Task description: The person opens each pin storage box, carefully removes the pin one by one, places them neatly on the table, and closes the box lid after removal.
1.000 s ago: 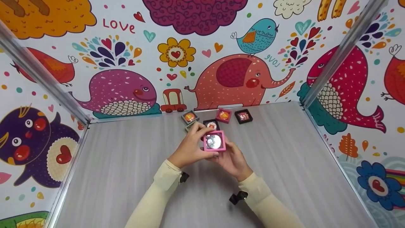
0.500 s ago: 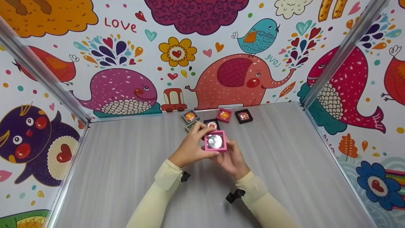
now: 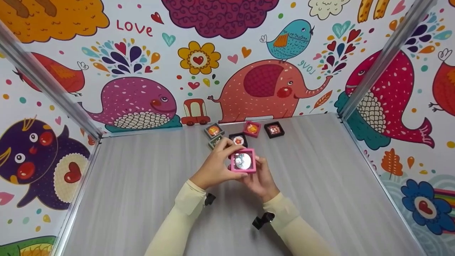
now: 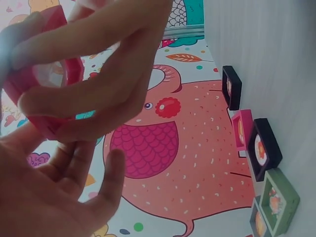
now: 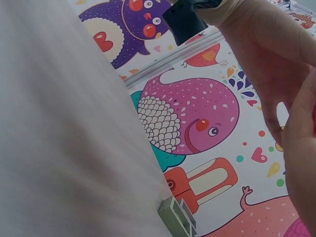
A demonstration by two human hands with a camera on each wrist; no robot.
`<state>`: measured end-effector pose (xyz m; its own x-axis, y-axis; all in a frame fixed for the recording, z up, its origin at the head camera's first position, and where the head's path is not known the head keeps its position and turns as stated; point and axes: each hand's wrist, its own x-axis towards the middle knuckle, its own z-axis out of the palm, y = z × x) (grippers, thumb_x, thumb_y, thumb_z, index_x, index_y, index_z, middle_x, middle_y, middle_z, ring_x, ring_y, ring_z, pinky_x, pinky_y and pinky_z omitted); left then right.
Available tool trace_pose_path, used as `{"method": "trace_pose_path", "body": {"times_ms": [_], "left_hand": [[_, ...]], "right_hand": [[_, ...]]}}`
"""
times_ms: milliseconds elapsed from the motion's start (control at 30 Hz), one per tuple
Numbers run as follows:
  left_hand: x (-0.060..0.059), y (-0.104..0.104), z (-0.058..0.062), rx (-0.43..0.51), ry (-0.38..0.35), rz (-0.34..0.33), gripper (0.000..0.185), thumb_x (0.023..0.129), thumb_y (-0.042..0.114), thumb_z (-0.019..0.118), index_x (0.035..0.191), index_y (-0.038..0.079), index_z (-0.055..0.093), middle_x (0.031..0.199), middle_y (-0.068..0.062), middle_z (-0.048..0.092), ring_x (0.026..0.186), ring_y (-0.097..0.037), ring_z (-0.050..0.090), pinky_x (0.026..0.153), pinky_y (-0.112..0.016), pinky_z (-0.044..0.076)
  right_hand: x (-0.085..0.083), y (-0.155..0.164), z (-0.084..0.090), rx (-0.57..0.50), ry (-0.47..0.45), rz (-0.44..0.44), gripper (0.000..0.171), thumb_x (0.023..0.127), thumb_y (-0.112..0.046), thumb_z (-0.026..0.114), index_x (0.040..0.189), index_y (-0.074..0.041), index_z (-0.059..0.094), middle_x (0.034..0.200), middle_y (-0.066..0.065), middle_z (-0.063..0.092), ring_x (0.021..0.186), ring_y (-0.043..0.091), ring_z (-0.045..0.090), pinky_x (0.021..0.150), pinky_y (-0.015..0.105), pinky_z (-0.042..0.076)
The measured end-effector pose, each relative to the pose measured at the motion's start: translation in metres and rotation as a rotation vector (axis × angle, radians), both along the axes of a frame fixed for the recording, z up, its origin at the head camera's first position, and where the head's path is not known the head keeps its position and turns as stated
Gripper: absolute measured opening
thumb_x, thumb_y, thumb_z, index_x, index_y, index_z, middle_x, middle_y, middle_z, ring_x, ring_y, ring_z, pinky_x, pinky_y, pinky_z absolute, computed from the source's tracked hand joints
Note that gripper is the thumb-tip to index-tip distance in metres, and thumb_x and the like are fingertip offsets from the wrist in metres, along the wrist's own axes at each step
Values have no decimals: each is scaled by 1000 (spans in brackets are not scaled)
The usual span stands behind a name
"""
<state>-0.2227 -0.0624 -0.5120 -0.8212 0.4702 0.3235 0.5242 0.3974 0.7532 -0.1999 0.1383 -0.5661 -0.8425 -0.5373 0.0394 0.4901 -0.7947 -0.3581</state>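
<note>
Both hands hold a pink square display box (image 3: 244,161) above the table; its clear window shines with glare over something round inside. My left hand (image 3: 215,167) grips it from the left, thumb along the lower edge and fingers at the upper edge. From the right, my right hand (image 3: 263,181) holds its far side, with those fingertips hidden behind the box in the head view. In the left wrist view, fingers of the right hand (image 4: 113,59) curl across the box (image 4: 53,19). The right wrist view shows the left hand (image 5: 269,47) but little of the box.
Behind the hands, several similar small boxes lie on the grey table (image 3: 135,199): a grey one (image 3: 213,131), a green one (image 3: 214,143), a black one (image 3: 238,140), a pink one (image 3: 252,129) and another black one (image 3: 274,130). Cartoon-printed walls with metal corner posts surround the table.
The pink box and both hands have shifted slightly right and a little lower in the head view, showing more of the green box. Both hands keep their hold.
</note>
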Motion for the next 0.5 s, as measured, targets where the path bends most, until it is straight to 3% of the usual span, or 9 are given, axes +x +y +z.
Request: {"method": "trace_pose_path", "body": {"times_ms": [333, 500], "left_hand": [[2, 3, -3, -28, -9, 8, 78, 78, 43, 100, 145, 17, 70, 126, 2, 49, 130, -19, 47, 109, -38, 53], [1, 5, -3, -24, -13, -3, 78, 78, 46, 100, 145, 17, 70, 127, 2, 49, 128, -19, 49, 109, -38, 53]], "right_hand": [[-3, 1, -9, -90, 25, 18, 46, 100, -22, 75, 139, 0, 65, 133, 24, 66, 118, 36, 70, 85, 31, 64], [-4, 2, -10, -99, 23, 0, 47, 98, -19, 77, 138, 1, 65, 132, 25, 67, 118, 39, 70, 84, 31, 64]]}}
